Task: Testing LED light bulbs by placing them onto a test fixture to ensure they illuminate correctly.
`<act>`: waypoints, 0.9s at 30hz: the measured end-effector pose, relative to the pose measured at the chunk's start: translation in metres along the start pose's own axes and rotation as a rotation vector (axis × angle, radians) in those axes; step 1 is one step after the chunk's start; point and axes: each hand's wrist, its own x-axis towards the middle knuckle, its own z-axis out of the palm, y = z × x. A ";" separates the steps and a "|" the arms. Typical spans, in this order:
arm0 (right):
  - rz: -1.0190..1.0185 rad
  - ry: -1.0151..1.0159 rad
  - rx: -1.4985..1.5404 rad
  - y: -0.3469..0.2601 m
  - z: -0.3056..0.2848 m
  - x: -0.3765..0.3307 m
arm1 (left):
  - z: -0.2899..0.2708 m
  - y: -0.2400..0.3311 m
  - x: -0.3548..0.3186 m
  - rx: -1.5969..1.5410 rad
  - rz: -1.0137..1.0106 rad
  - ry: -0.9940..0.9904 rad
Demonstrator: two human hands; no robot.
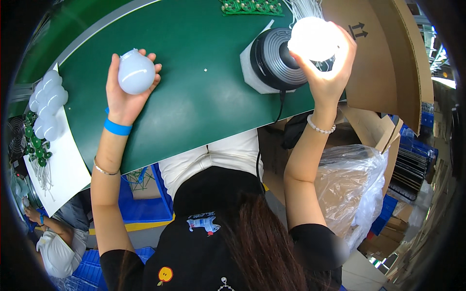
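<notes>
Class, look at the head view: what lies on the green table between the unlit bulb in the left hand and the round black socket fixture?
Between the unlit bulb and the black socket fixture, the head view shows bare green table, apart from one tiny white speck.

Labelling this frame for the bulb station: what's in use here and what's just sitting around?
In use:
- left hand holding an unlit bulb
- right hand holding a lit bulb at the black socket

Lying about:
- row of bulbs on white sheet
- green circuit boards
- cardboard box
- plastic bag
- blue bins
</notes>
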 end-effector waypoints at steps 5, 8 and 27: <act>0.305 -0.087 0.338 0.000 0.001 -0.006 | -0.003 0.000 0.001 -0.021 -0.023 -0.050; 0.261 -0.150 0.262 0.001 -0.002 -0.007 | -0.004 0.000 0.001 -0.012 -0.018 -0.034; 0.038 0.037 0.015 -0.001 -0.005 -0.011 | -0.004 0.001 0.002 -0.019 -0.025 -0.045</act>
